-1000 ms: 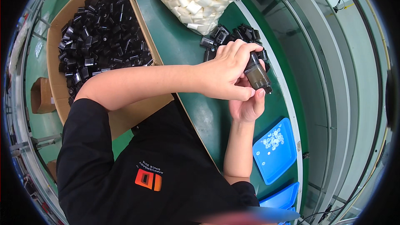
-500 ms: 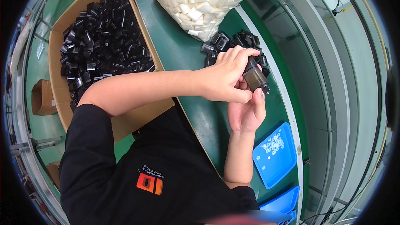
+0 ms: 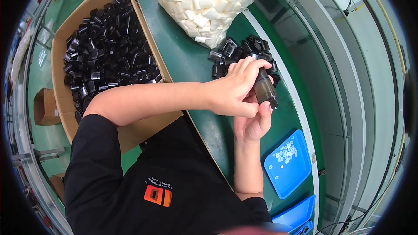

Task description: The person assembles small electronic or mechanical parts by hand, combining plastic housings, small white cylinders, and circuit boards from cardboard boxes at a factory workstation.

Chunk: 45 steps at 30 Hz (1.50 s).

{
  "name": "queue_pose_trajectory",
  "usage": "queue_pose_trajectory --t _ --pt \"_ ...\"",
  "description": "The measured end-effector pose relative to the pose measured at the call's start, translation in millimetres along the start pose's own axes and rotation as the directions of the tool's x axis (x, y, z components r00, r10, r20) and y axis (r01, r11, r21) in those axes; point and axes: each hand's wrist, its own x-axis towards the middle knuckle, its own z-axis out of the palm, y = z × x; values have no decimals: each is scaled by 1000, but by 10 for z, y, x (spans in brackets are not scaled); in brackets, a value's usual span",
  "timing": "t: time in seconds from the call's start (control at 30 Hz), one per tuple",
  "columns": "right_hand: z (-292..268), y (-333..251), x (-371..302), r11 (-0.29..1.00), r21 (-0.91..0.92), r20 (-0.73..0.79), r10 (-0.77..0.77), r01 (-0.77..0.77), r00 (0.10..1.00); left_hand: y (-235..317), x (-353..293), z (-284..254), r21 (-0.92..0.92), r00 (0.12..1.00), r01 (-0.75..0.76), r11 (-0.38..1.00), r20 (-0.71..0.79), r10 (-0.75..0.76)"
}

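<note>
Between my hands is a dark, see-through plastic cylinder (image 3: 264, 88) with a narrow tip at its near end, tilted down to the right. My left hand (image 3: 237, 88) reaches across from the left and wraps the far end of it, fingers over the top. From below, my right hand (image 3: 252, 124) grips the near end, its thumb close to the narrow tip. Some of the right fingers are hidden behind the left hand and the part. Just beyond my hands lies a loose heap of black plastic parts (image 3: 230, 48) on the green table (image 3: 209, 132).
A cardboard box (image 3: 150, 43) full of similar black parts stands left. At the far side sits a clear bag (image 3: 204, 11) of white foam-like pieces. Right of my forearm lies a blue tray (image 3: 289, 178) with small whitish rings; another blue tray (image 3: 296, 213) is nearer.
Both hands have come slightly nearer to me with the cylinder. It now points more steeply down, its tip a little further left. Both hands keep their hold.
</note>
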Motion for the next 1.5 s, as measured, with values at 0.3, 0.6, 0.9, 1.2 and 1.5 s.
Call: queue_pose_trajectory --t 0.3,0.6,0.9,1.2,1.5 --pt "-317 -202 165 1000 -15 120 19 -17 993 -19 39 -64 -23 996 -68 997 -56 67" --pt "-327 -398 266 968 -251 -44 5 -16 999 -238 128 -23 -284 982 13 959 -179 -67" --pt "-396 -581 292 876 -482 44 1 20 999 -216 123 -27 -372 989 -14 928 -143 -42" --pt "-373 -499 257 865 -499 94 -8 54 996 -235 132 -64 -257 985 -108 960 -159 68" --pt "-438 -656 300 804 -559 157 -136 202 978 -211 150 7 -206 954 -141 968 -289 78"
